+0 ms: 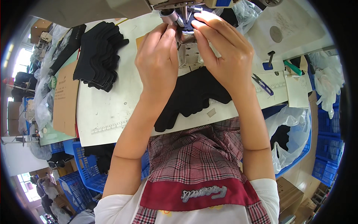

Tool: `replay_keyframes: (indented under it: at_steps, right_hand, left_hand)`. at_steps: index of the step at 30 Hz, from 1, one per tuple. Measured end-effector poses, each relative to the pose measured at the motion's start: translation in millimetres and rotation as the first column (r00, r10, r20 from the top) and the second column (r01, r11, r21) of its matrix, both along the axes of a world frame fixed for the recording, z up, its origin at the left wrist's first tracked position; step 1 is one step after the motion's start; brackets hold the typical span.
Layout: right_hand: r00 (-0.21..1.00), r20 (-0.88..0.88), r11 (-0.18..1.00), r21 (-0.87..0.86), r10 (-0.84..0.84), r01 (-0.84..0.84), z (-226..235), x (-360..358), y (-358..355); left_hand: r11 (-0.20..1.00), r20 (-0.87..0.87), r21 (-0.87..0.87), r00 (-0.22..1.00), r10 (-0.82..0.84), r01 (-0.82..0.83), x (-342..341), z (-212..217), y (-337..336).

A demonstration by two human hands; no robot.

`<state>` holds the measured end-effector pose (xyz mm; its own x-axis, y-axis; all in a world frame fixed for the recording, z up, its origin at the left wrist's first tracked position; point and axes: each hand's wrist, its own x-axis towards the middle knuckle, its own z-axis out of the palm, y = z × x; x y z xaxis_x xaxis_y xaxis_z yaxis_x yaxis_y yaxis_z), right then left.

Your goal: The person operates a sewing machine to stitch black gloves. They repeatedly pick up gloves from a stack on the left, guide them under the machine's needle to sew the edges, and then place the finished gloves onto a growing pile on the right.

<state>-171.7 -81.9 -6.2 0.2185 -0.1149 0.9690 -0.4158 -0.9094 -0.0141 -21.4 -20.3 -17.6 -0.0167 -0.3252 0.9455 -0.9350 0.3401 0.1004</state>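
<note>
Both my hands are raised to the needle area of a sewing machine [185,5]. A small piece of black fabric [189,24] lies under the needle and presser foot. My left hand [158,56] has its fingers pressed together at the left edge of this fabric, beside a metal cylinder that partly hides the fingertips. From the right, my right hand [228,50] pinches the fabric between thumb and fingers. Nearer to me, black cut fabric pieces [192,93] with wavy edges lie on the white table [108,108], below my wrists.
A stack of wavy-edged black pieces [97,54] sits on the left of the table, beside cardboard [65,99]. Thread snips [264,85] lie right of my right wrist. Blue baskets [86,164] stand below the table edge, and a plastic bag [287,128] hangs at right.
</note>
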Motion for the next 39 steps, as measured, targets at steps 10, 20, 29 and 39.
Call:
replay_keyframes:
  at_steps: [10,20,29,39]
  right_hand:
    - [0.999,0.01,0.989,0.146,0.035,-0.036,7.7,0.5,0.4]
    - [0.993,0.076,0.988,0.119,0.091,-0.1,-2.7,4.2,-7.3]
    - [0.989,0.097,0.987,0.104,0.113,-0.123,-5.1,2.3,-8.5]
    - [0.986,-0.118,0.873,0.462,-0.115,0.157,-31.2,-25.3,52.5]
  left_hand:
    - [0.994,0.029,0.046,0.995,0.098,-0.1,7.9,1.8,-10.4]
    - [0.98,-0.208,0.131,0.97,-0.123,0.152,9.0,-3.6,2.6]
    - [0.85,-0.538,0.402,0.839,-0.08,0.339,7.9,-26.0,47.2]
    - [0.873,-0.987,-0.096,0.065,-0.144,0.477,28.8,18.3,-52.4]
